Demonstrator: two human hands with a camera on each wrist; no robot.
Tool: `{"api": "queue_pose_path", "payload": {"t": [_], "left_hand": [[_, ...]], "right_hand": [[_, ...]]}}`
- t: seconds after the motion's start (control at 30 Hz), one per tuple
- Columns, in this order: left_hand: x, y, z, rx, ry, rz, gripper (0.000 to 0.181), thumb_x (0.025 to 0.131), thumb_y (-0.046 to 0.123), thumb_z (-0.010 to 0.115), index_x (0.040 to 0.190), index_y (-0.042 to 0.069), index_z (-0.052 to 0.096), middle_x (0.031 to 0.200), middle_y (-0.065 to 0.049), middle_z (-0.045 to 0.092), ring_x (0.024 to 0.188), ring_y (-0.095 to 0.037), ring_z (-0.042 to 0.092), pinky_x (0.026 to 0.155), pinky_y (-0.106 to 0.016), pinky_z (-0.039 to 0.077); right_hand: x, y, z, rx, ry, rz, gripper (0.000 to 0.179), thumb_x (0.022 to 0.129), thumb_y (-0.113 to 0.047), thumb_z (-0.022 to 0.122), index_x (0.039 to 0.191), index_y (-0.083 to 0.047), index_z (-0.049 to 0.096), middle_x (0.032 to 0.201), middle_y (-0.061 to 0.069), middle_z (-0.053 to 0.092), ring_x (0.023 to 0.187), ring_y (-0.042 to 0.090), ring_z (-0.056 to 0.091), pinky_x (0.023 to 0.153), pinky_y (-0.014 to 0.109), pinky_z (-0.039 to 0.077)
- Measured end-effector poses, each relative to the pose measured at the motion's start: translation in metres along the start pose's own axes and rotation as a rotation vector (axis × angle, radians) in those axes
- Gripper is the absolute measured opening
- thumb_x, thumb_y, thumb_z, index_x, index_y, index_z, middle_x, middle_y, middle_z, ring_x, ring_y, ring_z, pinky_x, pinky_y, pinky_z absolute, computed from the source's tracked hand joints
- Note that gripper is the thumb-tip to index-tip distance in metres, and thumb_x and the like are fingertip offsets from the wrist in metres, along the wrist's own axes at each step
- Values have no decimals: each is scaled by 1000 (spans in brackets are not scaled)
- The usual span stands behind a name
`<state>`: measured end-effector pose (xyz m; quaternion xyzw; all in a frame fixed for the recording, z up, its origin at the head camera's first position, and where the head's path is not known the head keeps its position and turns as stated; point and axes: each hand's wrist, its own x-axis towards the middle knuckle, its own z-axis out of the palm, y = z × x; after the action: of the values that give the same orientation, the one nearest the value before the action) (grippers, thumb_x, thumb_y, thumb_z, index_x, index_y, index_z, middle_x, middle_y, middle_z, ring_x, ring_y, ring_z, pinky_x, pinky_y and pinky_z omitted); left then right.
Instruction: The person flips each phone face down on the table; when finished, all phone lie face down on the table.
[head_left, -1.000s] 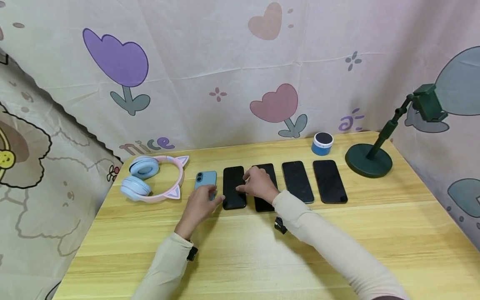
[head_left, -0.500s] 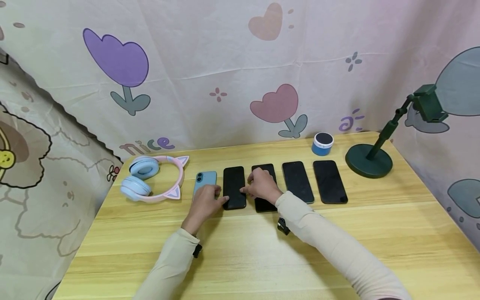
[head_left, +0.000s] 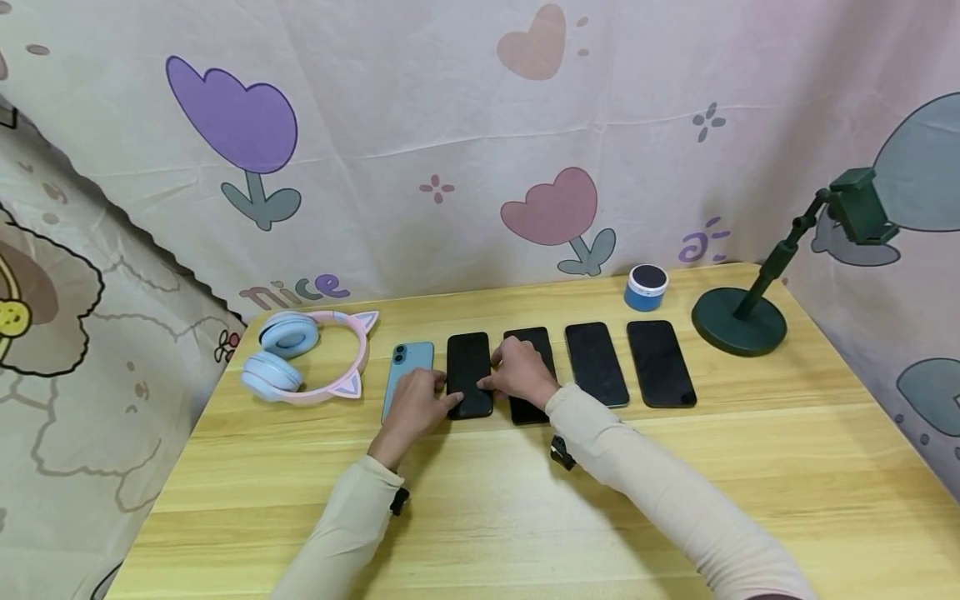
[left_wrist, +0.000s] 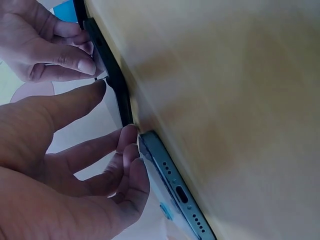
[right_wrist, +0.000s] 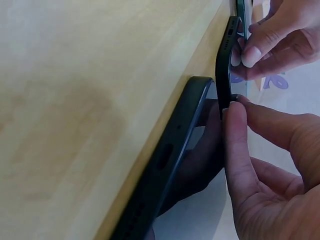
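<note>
A black smartphone [head_left: 468,362] lies screen up on the wooden table, second from the left in a row. My left hand [head_left: 415,405] pinches its left side, the thumb over the screen and the fingers at the edge. On the opposite side my right hand [head_left: 523,369] pinches the right edge with thumb and fingers. Both wrist views show the phone's dark rim [left_wrist: 116,82] between the two hands. A blue phone [head_left: 417,357], back up, lies partly hidden under my left hand. Another black phone [head_left: 532,411] is partly covered by my right hand.
Two more dark phones, one [head_left: 596,364] beside the other [head_left: 661,364], continue the row rightward. Cat-ear headphones [head_left: 360,354] lie at the left. A small blue speaker [head_left: 646,288] and a green desk lamp [head_left: 738,322] stand at the back right. A printed curtain [head_left: 420,108] hangs behind.
My left hand has moved right from over the blue phone to the black phone's left edge. My right hand has shifted slightly right, onto that phone's right edge. The phones look unmoved.
</note>
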<state>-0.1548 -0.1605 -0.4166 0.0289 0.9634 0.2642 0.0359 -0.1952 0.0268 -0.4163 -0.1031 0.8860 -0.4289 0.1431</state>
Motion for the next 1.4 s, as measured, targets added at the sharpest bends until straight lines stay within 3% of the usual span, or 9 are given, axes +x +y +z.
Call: {"api": "queue_pose_path", "payload": {"t": [0.13, 0.27, 0.33, 0.47, 0.77, 1.4], "left_hand": [[1, 1, 1, -3, 5, -9, 31, 89, 23, 81, 108, -1, 76, 102, -14, 72, 82, -22, 57, 75, -39, 49], [1, 3, 2, -18, -3, -32, 25, 89, 24, 81, 91, 1, 73, 85, -11, 64, 72, -21, 49, 66, -34, 40], [1, 4, 3, -23, -10, -46, 25, 88, 24, 81, 89, 1, 71, 84, -10, 61, 71, -21, 46, 66, -34, 37], [-1, 5, 3, -30, -13, -67, 28, 88, 23, 82, 99, -1, 73, 96, -12, 66, 79, -22, 52, 74, -37, 45], [-4, 3, 3, -71, -10, -105, 42, 88, 21, 81, 121, -3, 69, 106, -12, 66, 92, -25, 58, 85, -44, 49], [-13, 3, -4, -111, 30, -101, 51, 89, 17, 80, 132, -3, 64, 104, -10, 68, 94, -25, 63, 87, -45, 51]], "right_hand": [[0, -3, -1, -3, -3, 9, 38, 84, -13, 85, 113, 8, 72, 73, 7, 72, 59, 15, 70, 81, 39, 59], [1, -5, 0, -42, 5, 0, 28, 84, -14, 85, 102, 5, 76, 70, 6, 71, 57, 15, 69, 67, 32, 59], [2, -6, 1, -80, 11, -8, 21, 84, -17, 85, 90, 2, 77, 63, 4, 68, 54, 14, 67, 59, 28, 55], [2, -6, 3, -131, 28, -19, 23, 84, -20, 86, 72, -5, 73, 54, 0, 60, 46, 12, 54, 48, 25, 39], [4, -7, 4, -137, 28, -26, 37, 84, -23, 85, 59, -8, 63, 47, -6, 36, 42, 10, 32, 46, 25, 27], [5, -7, 10, -100, 35, -43, 43, 84, -25, 86, 55, -12, 57, 48, -6, 31, 42, 12, 32, 47, 26, 25]]}}
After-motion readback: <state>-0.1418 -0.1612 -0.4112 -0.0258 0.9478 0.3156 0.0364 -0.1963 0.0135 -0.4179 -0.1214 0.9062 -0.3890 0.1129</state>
